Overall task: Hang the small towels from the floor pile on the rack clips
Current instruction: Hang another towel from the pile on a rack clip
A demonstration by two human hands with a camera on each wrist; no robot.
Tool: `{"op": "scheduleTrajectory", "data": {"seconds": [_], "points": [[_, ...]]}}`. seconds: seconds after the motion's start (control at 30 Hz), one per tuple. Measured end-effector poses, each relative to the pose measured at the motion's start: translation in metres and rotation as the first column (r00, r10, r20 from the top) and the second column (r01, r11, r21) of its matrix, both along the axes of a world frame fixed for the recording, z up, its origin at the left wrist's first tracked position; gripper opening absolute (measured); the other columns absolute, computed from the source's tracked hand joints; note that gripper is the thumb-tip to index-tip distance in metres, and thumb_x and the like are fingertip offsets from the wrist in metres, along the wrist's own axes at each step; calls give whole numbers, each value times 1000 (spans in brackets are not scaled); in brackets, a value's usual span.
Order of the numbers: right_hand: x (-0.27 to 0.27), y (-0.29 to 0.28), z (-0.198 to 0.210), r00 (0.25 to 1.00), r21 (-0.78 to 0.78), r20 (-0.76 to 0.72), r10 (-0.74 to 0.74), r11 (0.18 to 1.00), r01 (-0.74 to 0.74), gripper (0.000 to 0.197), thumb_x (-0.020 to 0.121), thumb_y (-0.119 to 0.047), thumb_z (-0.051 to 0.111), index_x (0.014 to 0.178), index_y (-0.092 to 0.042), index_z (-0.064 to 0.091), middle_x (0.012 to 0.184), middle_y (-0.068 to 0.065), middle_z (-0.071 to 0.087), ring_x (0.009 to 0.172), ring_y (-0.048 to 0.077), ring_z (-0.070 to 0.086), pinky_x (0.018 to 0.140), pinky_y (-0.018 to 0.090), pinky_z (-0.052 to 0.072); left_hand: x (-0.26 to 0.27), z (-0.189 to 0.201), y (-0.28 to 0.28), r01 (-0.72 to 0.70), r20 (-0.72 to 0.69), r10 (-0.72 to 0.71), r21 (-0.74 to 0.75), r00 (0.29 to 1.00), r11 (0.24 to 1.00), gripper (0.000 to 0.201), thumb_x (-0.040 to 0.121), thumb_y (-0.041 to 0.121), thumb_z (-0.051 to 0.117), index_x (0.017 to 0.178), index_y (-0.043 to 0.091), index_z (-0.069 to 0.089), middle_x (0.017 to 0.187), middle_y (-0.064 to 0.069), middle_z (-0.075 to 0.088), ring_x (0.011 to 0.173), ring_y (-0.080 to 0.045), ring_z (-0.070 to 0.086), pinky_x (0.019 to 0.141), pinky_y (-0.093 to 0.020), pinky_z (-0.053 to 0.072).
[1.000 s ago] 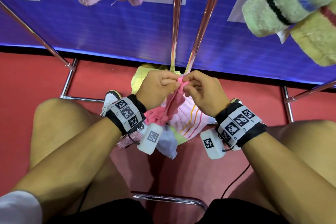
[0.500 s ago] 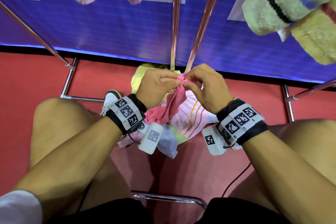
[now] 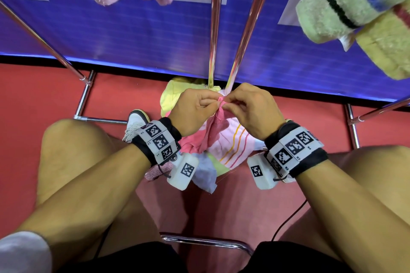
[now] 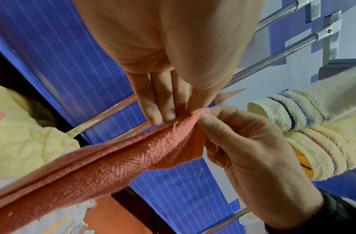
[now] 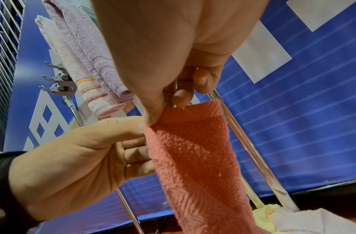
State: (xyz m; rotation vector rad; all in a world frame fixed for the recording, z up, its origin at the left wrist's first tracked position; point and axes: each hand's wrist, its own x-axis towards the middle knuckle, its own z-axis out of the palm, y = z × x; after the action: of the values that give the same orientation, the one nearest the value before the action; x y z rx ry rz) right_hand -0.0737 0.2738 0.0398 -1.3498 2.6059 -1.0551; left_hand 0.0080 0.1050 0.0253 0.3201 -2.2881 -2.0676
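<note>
Red floor under the chrome rack (image 3: 214, 29) had the towel pile (image 3: 230, 139), and both the left hand (image 3: 193, 111) and right hand (image 3: 253, 111) were pinching one corner of the pink towel (image 3: 213, 131) above it. Best bet was probably keeping that corner bunched tight so a clip (image 5: 57, 87) bites cleanly. Couldn't tell which clip was free, most sat out of frame.
</note>
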Motion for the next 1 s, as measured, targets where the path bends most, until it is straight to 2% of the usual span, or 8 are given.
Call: {"op": "scheduleTrajectory", "data": {"seconds": [0.17,0.33,0.47,0.57,0.63,0.73,0.83,1.0], "points": [[1,0,-1,1000,10,-5,-13,1000,13,14,87,-27,69,90,-13,71,85,2,63,77,22,60,67,39,52,1,-1,1,6,-29,-9,-99,1000,995,13,85,24,63,94,26,72,80,2,74,77,-18,65,82,-53,55],[0,0,-2,999,1,-1,-38,999,38,17,88,-33,69,85,-16,66,90,-1,65,82,23,57,74,41,49,0,3,1,26,-62,-31,-91,998,996,14,88,18,63,94,25,74,89,-30,67,77,-23,59,75,-50,52],[-3,3,0,997,41,29,-68,997,67,26,86,-43,68,94,-19,62,86,-4,66,88,22,56,78,41,49,1,8,0,46,-74,-53,-90,996,995,22,92,7,59,105,18,72,98,-17,74,90,-34,71,87,-51,56],[-2,5,-1,996,27,64,-69,997,67,28,85,-43,67,98,-19,61,88,-5,67,86,18,58,78,37,49,2,9,0,80,-69,-89,-126,994,989,29,91,9,58,106,28,74,99,-14,75,94,-33,71,88,-54,55],[-1,5,-2,996,31,57,-75,997,73,28,85,-45,65,95,-19,63,85,-6,67,82,16,56,74,33,48,2,9,-1,105,-55,-113,-140,992,985,34,89,8,60,105,34,74,90,-14,74,82,-19,69,83,-45,58],[-1,4,-1,995,33,51,-90,996,88,29,83,-47,65,92,-20,64,83,-7,67,79,15,56,71,33,48,3,11,-2,148,-54,-157,-140,986,979,28,86,8,68,107,27,73,67,10,60,62,-1,49,65,-15,48],[0,4,0,992,24,82,-93,995,92,28,80,-44,72,91,-19,64,76,-7,65,72,16,61,67,38,53,2,10,-5,152,-14,-154,-113,988,982,31,78,16,77,101,37,74,75,-2,63,72,-12,53,74,-34,54],[2,3,1,986,-30,140,-94,995,99,25,80,-42,75,89,-21,66,75,-11,66,67,6,60,66,31,53,1,18,-6,75,-10,-75,-57,997,996,31,77,-10,75,92,16,70,69,16,72,70,4,67,68,-12,52]]}}
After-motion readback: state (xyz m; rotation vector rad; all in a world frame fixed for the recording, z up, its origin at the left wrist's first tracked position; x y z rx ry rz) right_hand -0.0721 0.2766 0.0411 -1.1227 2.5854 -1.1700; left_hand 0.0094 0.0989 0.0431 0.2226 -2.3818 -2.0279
